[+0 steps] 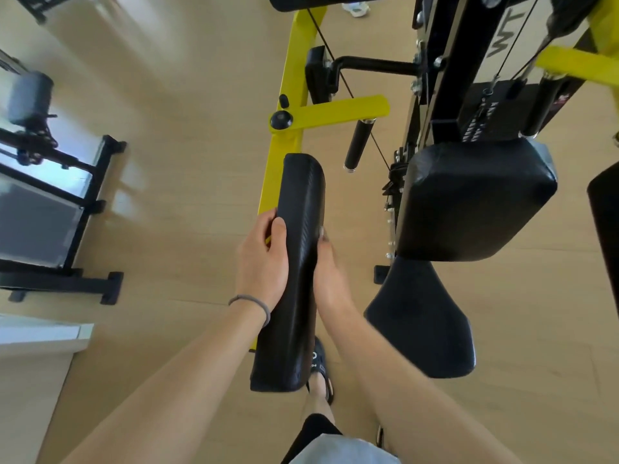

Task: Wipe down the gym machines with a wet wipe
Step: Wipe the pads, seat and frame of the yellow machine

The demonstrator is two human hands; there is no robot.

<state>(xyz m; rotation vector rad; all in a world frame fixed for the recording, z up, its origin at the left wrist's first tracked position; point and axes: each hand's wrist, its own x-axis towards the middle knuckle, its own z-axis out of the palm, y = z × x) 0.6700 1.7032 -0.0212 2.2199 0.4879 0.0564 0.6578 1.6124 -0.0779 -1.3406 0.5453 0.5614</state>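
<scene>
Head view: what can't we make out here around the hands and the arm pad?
- Wet wipe: none visible; the right hand lies behind the long black pad, palm hidden.
- Right hand's grip: cannot tell, same occlusion.
- Left hand: fingertips hidden behind the pad's far edge.
- Upper pad: cut off by the top edge.

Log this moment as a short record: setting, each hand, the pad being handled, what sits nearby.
setting: gym floor, yellow-framed machine
left hand: grips the left edge of the long black arm pad, thumb on top
right hand: against the pad's right side, fingers mostly hidden
wet wipe: not visible
nearby: black back pad, black seat, roller handle
</scene>
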